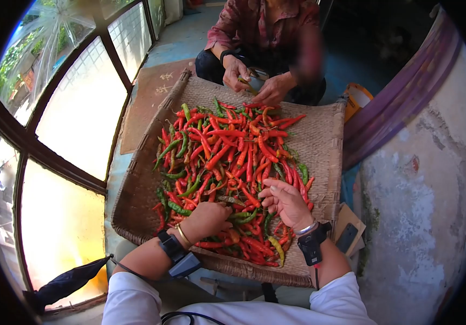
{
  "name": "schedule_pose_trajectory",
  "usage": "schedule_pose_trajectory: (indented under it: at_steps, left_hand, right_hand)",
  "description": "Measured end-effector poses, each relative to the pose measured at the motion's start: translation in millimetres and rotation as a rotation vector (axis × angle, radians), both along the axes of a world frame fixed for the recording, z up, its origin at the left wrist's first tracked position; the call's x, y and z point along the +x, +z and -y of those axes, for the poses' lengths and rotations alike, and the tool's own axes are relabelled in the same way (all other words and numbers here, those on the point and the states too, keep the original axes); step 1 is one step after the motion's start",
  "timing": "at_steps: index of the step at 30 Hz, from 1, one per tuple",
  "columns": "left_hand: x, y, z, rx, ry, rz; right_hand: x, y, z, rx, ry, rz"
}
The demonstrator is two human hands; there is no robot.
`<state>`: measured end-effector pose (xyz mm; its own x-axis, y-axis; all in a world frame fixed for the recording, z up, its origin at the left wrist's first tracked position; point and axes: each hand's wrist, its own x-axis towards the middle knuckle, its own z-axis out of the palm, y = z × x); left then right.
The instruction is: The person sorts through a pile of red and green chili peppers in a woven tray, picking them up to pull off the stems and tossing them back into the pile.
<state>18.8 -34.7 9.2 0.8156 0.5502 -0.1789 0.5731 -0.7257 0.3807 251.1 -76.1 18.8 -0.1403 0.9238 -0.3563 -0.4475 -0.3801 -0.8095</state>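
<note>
A heap of chili peppers [227,146], mostly red with some green, lies in a shallow woven basket [319,157]. My left hand [207,219] rests low over the near side of the heap, its fingers curled closed; what they hold, if anything, is hidden. Beside its fingertips lie green chili peppers [244,218]. To the right, my right hand [288,205] hovers at the heap's edge with its fingers loosely bent and apart, and I see nothing in it. A yellowish chili pepper [276,249] lies between my wrists, near the basket's front.
Across the basket sits another person [268,32], both hands together at the far rim around something small. Windows [76,108] line the left. A purple curtain [401,108] and a worn wall [417,216] stand right. A phone [347,237] lies beside the basket.
</note>
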Motion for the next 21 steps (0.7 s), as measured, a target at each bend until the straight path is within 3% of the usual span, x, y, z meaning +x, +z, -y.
schedule_pose_trajectory:
  at_steps: [1,4,7,8,12,14,18,19,21]
  left_hand:
    - [0,-2,0,0.000,-0.006,-0.024]
    - [2,-3,0,0.008,-0.014,-0.029]
    - [5,5,1,0.036,0.034,0.032]
    - [5,10,1,0.056,0.084,0.074]
    - [2,21,5,0.110,0.128,0.190]
    - [3,23,4,0.127,0.058,0.356]
    - [-7,31,7,0.122,0.201,0.375]
    - [-6,34,6,0.017,0.265,0.406]
    - [2,33,5,-0.215,0.382,0.473]
  right_hand:
    - [-7,1,2,-0.001,0.001,-0.001]
    - [-29,6,6,0.062,0.223,0.435]
    - [-37,0,13,0.240,0.331,0.611]
    - [-37,3,14,0.166,0.379,0.654]
    - [-42,-4,15,0.306,0.300,0.662]
    - [-43,5,17,0.433,0.245,0.829]
    - [-44,10,17,0.306,0.307,0.750]
    - [-42,11,16,0.201,0.374,0.713]
    - [-43,5,17,0.157,0.194,0.442]
